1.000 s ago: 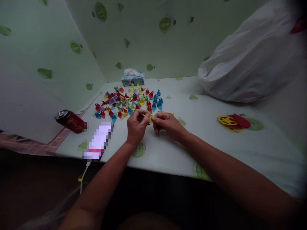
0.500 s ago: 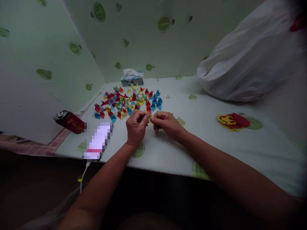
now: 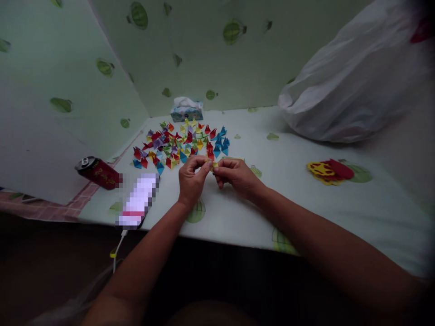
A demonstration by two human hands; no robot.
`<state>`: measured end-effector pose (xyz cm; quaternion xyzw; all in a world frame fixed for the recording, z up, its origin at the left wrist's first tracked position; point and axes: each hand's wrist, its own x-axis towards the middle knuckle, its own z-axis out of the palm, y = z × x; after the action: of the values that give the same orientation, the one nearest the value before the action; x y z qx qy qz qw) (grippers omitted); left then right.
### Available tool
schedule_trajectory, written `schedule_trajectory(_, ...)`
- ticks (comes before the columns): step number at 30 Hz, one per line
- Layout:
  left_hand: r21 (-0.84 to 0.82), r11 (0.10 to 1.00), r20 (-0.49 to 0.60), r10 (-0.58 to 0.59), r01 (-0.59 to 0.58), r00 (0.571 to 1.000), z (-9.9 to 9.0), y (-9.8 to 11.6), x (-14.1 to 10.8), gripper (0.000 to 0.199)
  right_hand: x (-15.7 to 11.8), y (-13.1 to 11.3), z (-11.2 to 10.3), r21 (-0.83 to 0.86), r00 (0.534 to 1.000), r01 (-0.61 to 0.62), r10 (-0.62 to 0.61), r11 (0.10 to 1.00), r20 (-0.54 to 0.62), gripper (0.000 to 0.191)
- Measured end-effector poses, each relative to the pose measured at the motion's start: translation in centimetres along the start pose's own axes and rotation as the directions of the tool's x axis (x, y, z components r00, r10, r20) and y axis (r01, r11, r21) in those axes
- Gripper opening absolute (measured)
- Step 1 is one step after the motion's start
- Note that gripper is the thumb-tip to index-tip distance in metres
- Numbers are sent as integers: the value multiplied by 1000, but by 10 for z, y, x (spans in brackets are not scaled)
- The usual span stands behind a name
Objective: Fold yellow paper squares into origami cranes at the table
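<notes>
Both hands meet at the middle of the table [image 3: 306, 213]: the left hand [image 3: 190, 179] and right hand [image 3: 236, 174] each pinch a small yellow paper piece [image 3: 213, 165] between fingertips, held just above the cloth. Just beyond them lies a spread pile of folded paper pieces [image 3: 181, 144] in many colours, so much folding looks done. The yellow one looks partly folded, while a stack of red and yellow sheets [image 3: 329, 171] waits at the right.

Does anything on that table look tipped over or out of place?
Yes: the red drink can lies on its side at the table's left edge, beside the phone. Nothing appears spilled. Both hands pinch a small yellow paper piece.
</notes>
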<state>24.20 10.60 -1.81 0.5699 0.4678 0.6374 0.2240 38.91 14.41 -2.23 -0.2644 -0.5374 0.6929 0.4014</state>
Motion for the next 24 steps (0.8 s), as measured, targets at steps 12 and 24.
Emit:
schedule_trajectory(12,-294,903,39,-317,314,947,0,-14,5,20,0,0,-1,-145,993,111,-117,983,-34,36)
schedule_trajectory(24,-314,909,170,-229,273,959,3,-11,3,27,3,6,-3,7,992,45,-44,999,-117,33)
